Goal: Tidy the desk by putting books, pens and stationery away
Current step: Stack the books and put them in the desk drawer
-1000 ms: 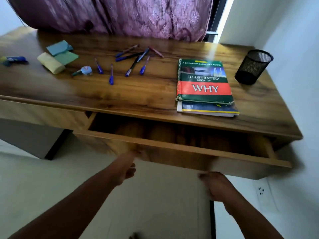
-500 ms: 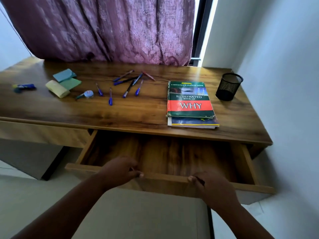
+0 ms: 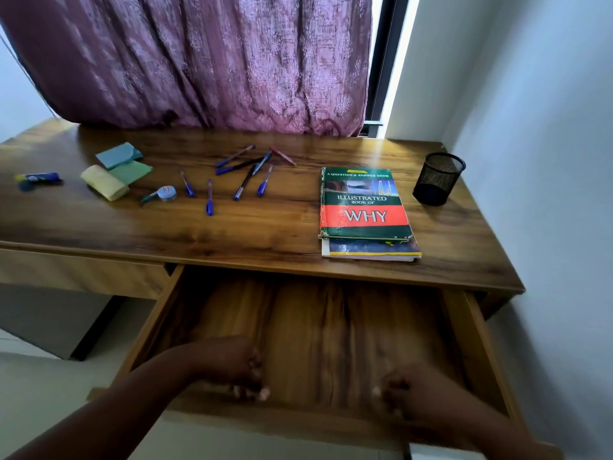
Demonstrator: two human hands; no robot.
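Observation:
The wooden drawer [image 3: 315,333] under the desk [image 3: 265,234] stands pulled far out and holds nothing. My left hand [image 3: 229,365] and my right hand [image 3: 423,393] hover blurred over its front edge with fingers loosely curled, and neither holds anything. On the desk, a green and red "WHY" book [image 3: 363,207] lies on top of a second book [image 3: 371,253]. Several blue and red pens [image 3: 245,177] are scattered near the middle. A black mesh pen holder [image 3: 438,179] stands at the far right.
At the left lie a blue pad [image 3: 117,156], a green pad [image 3: 132,171], a yellow block [image 3: 104,183], a correction tape [image 3: 164,194] and a glue stick [image 3: 36,177]. A purple curtain [image 3: 199,61] hangs behind the desk. A wall closes the right side.
The drawer has slid much further out toward me. Both hands went from reaching below its front, to gripping it, to hovering loosely over it.

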